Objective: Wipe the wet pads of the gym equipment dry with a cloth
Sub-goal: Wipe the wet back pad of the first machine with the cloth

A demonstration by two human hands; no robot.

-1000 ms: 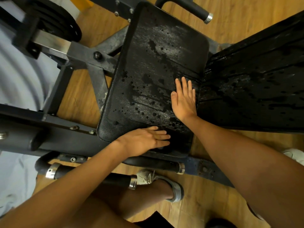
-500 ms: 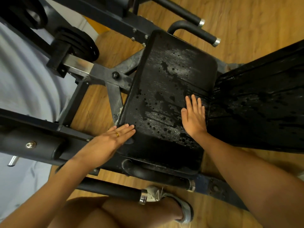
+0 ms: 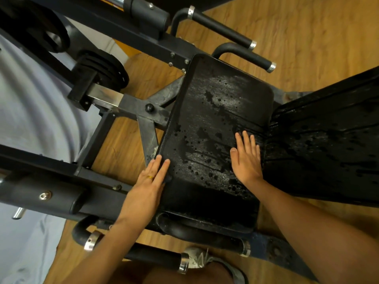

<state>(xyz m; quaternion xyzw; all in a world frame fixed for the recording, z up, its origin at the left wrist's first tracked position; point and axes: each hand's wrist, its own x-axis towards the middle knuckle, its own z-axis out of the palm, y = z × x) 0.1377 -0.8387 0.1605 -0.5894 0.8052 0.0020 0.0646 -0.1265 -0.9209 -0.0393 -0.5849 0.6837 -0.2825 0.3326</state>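
Looking down from the head view, the black seat pad [image 3: 215, 124] lies in the middle of the frame, and its surface is speckled with water droplets [image 3: 207, 175] and darker wet patches. The back pad [image 3: 328, 144] meets it along its right edge and slopes off to the right, streaked with wet as well.

The left hand [image 3: 147, 189] lies flat on the seat pad's left edge near the closer corner. Its fingers are straight and together and hold nothing, and one finger wears a gold ring [image 3: 150, 177]. The right hand [image 3: 246, 160] presses palm down on the right side of the seat pad. Its fingers are extended and grip nothing, and their tips reach toward the seam with the back pad.

A dark steel frame [image 3: 131, 103] runs under the pad, with stacked weight plates [image 3: 102, 66] at upper left. A chrome-capped handle [image 3: 246, 56] juts out beyond the pad, and another grip bar [image 3: 153, 255] sits below it. A grey shoe [image 3: 203, 259] stands on the wooden floor [image 3: 307, 37] at the bottom.
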